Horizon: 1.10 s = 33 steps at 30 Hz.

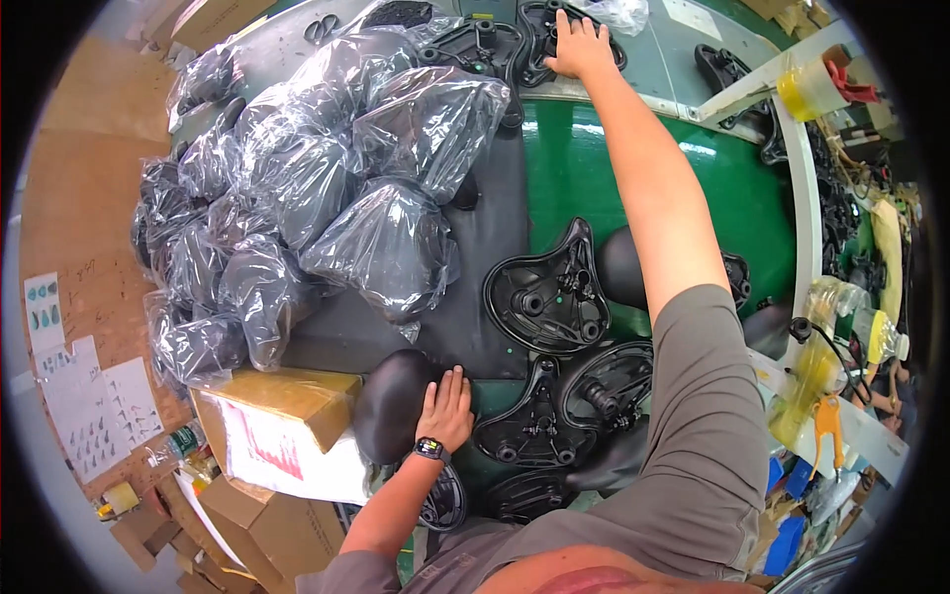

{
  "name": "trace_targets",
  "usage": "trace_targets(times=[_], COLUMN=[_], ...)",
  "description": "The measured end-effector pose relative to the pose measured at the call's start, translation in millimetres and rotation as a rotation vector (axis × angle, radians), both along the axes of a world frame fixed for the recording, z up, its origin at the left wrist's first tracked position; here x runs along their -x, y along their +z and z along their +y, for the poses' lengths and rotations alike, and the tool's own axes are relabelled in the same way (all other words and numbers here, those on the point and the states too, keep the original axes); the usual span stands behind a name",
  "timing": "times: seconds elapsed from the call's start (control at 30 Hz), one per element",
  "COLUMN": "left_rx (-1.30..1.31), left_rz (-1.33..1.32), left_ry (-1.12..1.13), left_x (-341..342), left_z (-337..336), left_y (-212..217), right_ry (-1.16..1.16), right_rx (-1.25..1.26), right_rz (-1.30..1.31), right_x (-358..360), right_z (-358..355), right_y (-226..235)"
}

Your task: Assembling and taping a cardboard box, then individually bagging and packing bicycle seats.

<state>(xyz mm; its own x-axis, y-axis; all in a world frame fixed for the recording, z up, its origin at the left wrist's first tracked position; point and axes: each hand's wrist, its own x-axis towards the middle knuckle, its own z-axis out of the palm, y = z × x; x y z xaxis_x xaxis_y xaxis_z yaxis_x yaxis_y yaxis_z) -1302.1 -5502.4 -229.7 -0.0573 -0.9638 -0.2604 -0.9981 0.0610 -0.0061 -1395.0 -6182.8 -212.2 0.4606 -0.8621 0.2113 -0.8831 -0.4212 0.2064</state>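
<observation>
My right hand (582,48) reaches far forward, fingers spread over an upturned black bicycle saddle (539,22) at the far edge of the work surface. Close to me, my left hand (447,411), with a watch on its wrist, lies with fingers stretched out against the right side of a smooth black saddle (391,406). Another upturned saddle (475,45) sits left of my right hand. Between my arms, an upturned saddle (546,297) shows its underside and rails, and several more, such as this saddle (539,421), lie nearer to me.
Several saddles in clear plastic bags (386,243) are heaped at the left on a dark mat (500,208). A green surface (564,158) runs beneath my right arm. A cardboard box (297,391) stands at the near left, and a pale metal frame (807,198) rises at the right. Scissors (320,29) lie far left.
</observation>
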Motion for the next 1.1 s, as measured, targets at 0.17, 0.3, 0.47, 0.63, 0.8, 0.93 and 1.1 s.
trace_targets(times=[0.17, 0.3, 0.47, 0.63, 0.8, 0.93, 1.1], left_rx=[-0.022, -0.015, 0.018, 0.054, 0.031, 0.013, -0.026], left_rz=[0.009, 0.039, 0.044, 0.062, 0.047, 0.036, -0.049], left_ry=[0.018, -0.002, 0.016, -0.008, 0.009, 0.023, 0.002], left_x=[-3.8, -2.6, 0.5, 5.0, 4.1, 4.0, 8.9], left_z=[2.7, -3.5, -0.7, 1.5, 6.5, 3.5, -6.0], left_y=[2.0, 8.3, 4.9, 4.6, 4.6, 6.9, 7.4], right_ry=[0.051, 0.059, -0.047, 0.112, 0.281, -0.123, -0.763], right_rx=[0.108, 0.022, -0.181, -0.474, -0.863, -0.559, -0.213], right_rz=[0.081, 0.044, -0.062, -0.244, -0.763, -0.974, -1.798], right_x=[13.6, 59.8, 116.2, 151.0, 169.2, 236.6, 373.6], right_z=[22.4, 76.0, 169.3, 213.1, 220.4, 164.4, 74.5], right_y=[7.3, 13.0, 30.8, 77.9, 98.5, 39.4, -76.4])
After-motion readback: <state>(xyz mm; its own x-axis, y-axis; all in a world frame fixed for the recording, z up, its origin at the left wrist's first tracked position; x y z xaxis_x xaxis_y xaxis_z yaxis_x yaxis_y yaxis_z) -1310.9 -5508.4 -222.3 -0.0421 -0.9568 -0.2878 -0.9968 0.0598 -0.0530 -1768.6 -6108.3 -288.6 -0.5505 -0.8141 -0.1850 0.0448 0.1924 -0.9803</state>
